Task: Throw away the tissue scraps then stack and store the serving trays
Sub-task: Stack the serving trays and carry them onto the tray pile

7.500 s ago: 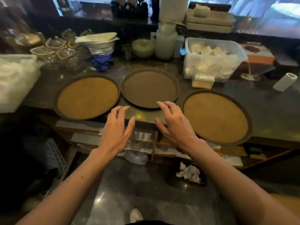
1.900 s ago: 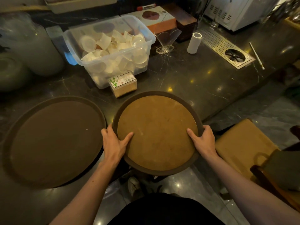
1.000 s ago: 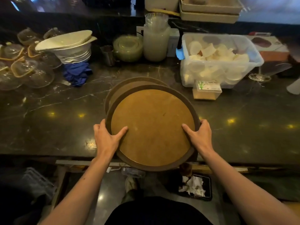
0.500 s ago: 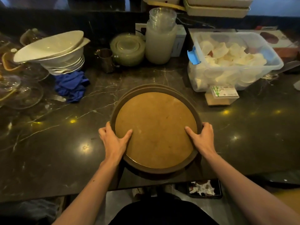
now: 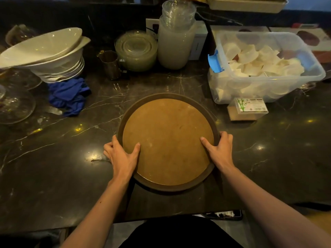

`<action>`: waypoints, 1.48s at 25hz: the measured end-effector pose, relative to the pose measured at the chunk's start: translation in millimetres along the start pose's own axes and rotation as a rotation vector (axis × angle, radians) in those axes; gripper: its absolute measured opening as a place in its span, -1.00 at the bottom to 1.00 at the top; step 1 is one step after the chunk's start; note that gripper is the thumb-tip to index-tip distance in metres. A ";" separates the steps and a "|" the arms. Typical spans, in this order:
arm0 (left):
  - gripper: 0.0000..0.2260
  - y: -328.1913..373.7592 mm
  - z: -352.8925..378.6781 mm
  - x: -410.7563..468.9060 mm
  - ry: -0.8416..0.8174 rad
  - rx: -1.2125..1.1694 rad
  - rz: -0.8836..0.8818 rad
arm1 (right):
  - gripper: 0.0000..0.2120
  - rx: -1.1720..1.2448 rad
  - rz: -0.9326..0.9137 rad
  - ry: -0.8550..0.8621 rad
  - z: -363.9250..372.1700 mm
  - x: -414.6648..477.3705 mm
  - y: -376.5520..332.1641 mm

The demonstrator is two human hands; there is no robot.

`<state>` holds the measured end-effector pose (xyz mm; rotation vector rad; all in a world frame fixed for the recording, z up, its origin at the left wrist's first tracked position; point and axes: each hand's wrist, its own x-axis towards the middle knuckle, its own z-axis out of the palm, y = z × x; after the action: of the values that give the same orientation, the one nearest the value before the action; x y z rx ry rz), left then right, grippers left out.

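Far left: stacked white bowls (image 5: 53, 56) on the dark marble counter (image 5: 44, 167), crumpled blue cloth (image 5: 69, 95) just in front of them. Left of centre: left hand (image 5: 121, 154) clasped on the left rim of the round serving tray (image 5: 168, 140), thumb laid on the tan inner surface, fingers curled round the edge. Centre: tray flat on the counter near its front edge; whether other trays lie beneath cannot be told. Behind it: metal jug (image 5: 109, 64), stacked glass plates (image 5: 137, 49), tall cup stack (image 5: 177, 36). Right of centre: right hand (image 5: 219, 149) clasped likewise on the right rim. Far right: clear plastic bin (image 5: 265, 68) of white cups, small labelled box (image 5: 248, 109) just in front
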<state>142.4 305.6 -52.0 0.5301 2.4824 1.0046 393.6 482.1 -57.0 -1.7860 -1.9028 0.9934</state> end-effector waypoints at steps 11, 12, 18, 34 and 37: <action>-0.22 -1.8 5.0 -1.0 0.056 0.055 0.004 | -0.29 -0.064 -0.040 -0.012 4.7 3.3 -3.3; -0.22 -2.9 5.0 -0.5 0.056 0.063 0.012 | -0.28 -0.069 -0.043 -0.017 4.9 3.1 -2.8; -0.21 -6.6 3.9 -2.9 0.017 0.066 0.054 | -0.26 -0.047 -0.031 -0.043 2.4 5.8 1.3; -0.25 1.1 -24.3 56.0 -0.232 0.289 0.102 | -0.36 -0.040 0.091 -0.218 -21.8 40.3 -7.2; -0.39 4.8 -23.0 62.5 -0.213 0.372 0.102 | -0.37 -0.201 0.029 -0.220 -20.4 39.7 -9.7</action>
<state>79.0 326.3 -47.7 0.8380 2.4740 0.4860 394.5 526.0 -44.4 -1.8845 -2.1842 1.0811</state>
